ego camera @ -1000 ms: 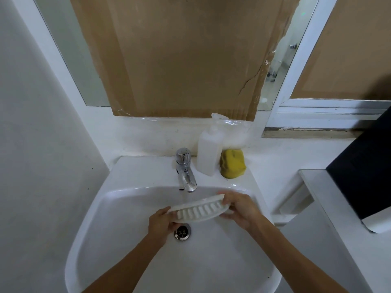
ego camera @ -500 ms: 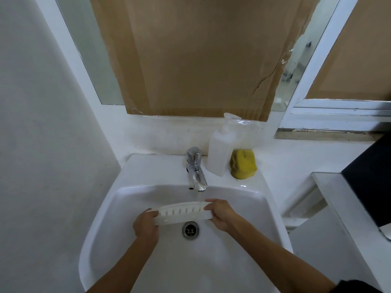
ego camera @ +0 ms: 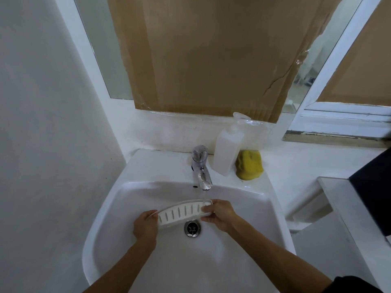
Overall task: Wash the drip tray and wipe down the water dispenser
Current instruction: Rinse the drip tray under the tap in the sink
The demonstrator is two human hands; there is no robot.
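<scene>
White plastic drip tray (ego camera: 183, 212) is held over the sink (ego camera: 110, 199), above the drain (ego camera: 192, 228) and under the tap (ego camera: 201, 172). The left hand (ego camera: 146, 226) grips its left end with curled fingers; the right hand (ego camera: 220, 213) pinches its right end. A thin stream of water lands on the right end. To rinse well, slide the tray sideways so that the stream passes over each slot, and tilt it so that water runs off toward the drain. The long axis runs left to right, with the right end slightly farther back. The slotted face points up and toward the person. A soap bottle (ego camera: 227, 153) and a yellow sponge (ego camera: 249, 167) stand within reach beside the tap.
</scene>
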